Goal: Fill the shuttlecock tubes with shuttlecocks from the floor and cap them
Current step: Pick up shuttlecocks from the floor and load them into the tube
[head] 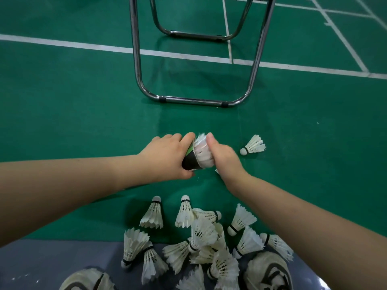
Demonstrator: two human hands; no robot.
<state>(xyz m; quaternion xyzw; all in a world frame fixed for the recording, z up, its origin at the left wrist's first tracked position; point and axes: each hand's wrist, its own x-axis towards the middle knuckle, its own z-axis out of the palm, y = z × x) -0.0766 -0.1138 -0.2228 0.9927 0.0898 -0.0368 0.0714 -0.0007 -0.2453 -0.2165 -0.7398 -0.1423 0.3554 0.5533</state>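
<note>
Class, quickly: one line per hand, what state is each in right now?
Left hand: closed, gripping the black tube.
Right hand: closed, holding the shuttlecock at the tube's mouth.

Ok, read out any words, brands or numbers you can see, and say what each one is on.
No text is readable.
Tube in the left hand: black and green print, no legible letters.
Shuttlecock in the right hand: blurred.
Loose shuttlecocks: any marks too small to read.
Shoes: nothing legible.

There are one tube (pixel 189 162), one held shuttlecock (pixel 202 152), one lone shuttlecock (pixel 254 145), roughly fourteen piled shuttlecocks (pixel 202 233), two shoes (pixel 270 271) and one chair (pixel 194 100).
</note>
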